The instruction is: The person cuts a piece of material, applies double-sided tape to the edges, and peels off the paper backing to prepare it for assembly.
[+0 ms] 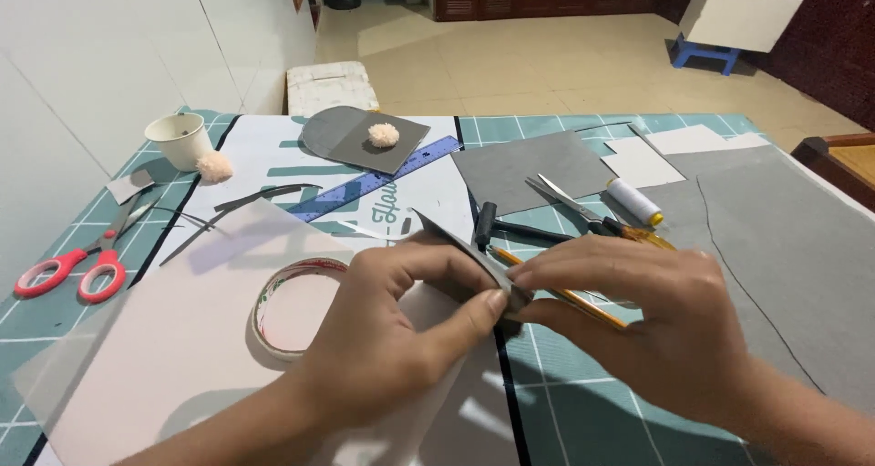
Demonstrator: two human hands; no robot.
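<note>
From the head view we see a white box (pixel 740 12) on a blue stool (pixel 704 52) beyond the surface (pixel 583 402), while our left hand (pixel 392 338) and right hand (pixel 638 325) pinch, seemingly folded, a grey paper piece (pixel 456 243) between pressed-together thumbs and forefingers above a tape roll (pixel 296 306).

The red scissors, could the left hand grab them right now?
Probably not right away: the left hand is pinching a grey piece together with the right hand. Nothing blocks the way to the red scissors, though.

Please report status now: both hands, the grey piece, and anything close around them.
Left hand and right hand both pinch small grey felt piece. Pencil under right hand. Tape roll beside left hand.
</note>
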